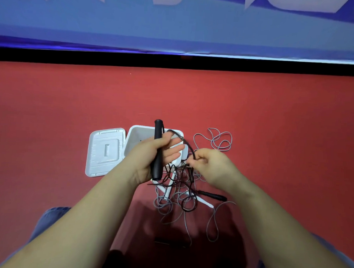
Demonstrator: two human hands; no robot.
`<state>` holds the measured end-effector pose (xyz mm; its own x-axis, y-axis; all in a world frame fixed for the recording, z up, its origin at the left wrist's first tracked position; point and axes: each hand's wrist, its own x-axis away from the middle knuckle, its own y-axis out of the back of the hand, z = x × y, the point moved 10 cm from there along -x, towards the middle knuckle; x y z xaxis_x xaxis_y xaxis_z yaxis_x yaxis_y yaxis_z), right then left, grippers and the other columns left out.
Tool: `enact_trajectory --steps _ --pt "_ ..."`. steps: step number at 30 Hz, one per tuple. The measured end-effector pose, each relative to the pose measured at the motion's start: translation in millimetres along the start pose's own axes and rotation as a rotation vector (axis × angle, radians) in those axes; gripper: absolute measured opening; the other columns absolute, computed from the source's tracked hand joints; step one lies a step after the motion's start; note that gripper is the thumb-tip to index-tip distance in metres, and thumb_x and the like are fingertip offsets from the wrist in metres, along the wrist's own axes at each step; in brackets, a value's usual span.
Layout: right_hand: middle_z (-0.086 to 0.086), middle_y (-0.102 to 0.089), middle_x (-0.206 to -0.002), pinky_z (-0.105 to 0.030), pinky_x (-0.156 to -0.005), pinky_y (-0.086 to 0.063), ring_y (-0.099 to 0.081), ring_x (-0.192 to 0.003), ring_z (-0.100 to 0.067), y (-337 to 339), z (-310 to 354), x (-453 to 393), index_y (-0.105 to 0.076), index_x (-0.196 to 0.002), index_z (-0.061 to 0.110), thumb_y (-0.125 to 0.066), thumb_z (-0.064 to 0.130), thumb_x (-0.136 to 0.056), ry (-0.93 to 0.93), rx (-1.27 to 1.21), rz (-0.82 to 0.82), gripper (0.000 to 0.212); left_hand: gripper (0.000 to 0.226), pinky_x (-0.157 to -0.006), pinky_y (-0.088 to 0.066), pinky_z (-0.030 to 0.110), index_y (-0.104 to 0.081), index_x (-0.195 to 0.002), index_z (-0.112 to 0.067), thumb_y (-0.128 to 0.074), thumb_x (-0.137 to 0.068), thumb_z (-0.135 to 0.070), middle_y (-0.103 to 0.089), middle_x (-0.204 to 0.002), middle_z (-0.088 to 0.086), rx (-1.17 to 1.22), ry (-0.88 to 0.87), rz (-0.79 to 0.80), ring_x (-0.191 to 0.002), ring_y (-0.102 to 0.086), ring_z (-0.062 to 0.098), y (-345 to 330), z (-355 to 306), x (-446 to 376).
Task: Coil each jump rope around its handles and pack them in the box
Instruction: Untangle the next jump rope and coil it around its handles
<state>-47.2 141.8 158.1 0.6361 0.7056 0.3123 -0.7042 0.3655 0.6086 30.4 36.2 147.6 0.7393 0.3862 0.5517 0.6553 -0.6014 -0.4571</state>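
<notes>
My left hand [157, 151] holds a black jump-rope handle [158, 131] upright over the open white box [140, 132], thumb curled round it, fingers stretched out. A black rope [188, 145] arcs from the handle's top to my right hand [207, 163], which pinches it. Below my hands lies a tangle of black and grey rope [176, 196] with white handles [204, 202] and a second black handle [212, 195] on the red floor.
The box's white lid [103, 151] lies flat to the left of the box. A loose grey rope loop [218, 141] lies right of the box. Red floor [272, 127] stretches around; a black strip and blue wall stand behind. My knees show at the bottom corners.
</notes>
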Motion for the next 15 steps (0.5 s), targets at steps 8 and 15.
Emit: enact_trajectory --steps 8,15 --pt "-0.009 -0.069 -0.075 -0.023 -0.053 -0.057 -0.069 -0.056 -0.014 15 -1 5 -0.058 -0.086 0.008 -0.044 0.012 -0.097 -0.287 -1.235 -0.021 0.018 0.034 -0.068 -0.044 0.015 -0.065 -0.089 -0.017 -0.052 -0.083 0.014 -0.067 -0.077 -0.010 -0.711 0.008 0.219 -0.071 -0.056 0.006 -18 30 10" --pt "-0.006 -0.072 -0.072 -0.027 -0.063 -0.059 -0.071 -0.067 -0.015 27 -6 0 -0.056 -0.090 0.010 -0.041 0.015 -0.099 -0.267 -1.414 -0.106 0.018 0.018 -0.062 -0.054 0.017 -0.058 -0.083 -0.011 -0.053 -0.092 0.003 -0.071 -0.080 0.005 -0.631 0.128 0.280 -0.065 -0.068 0.009 -24 45 13"
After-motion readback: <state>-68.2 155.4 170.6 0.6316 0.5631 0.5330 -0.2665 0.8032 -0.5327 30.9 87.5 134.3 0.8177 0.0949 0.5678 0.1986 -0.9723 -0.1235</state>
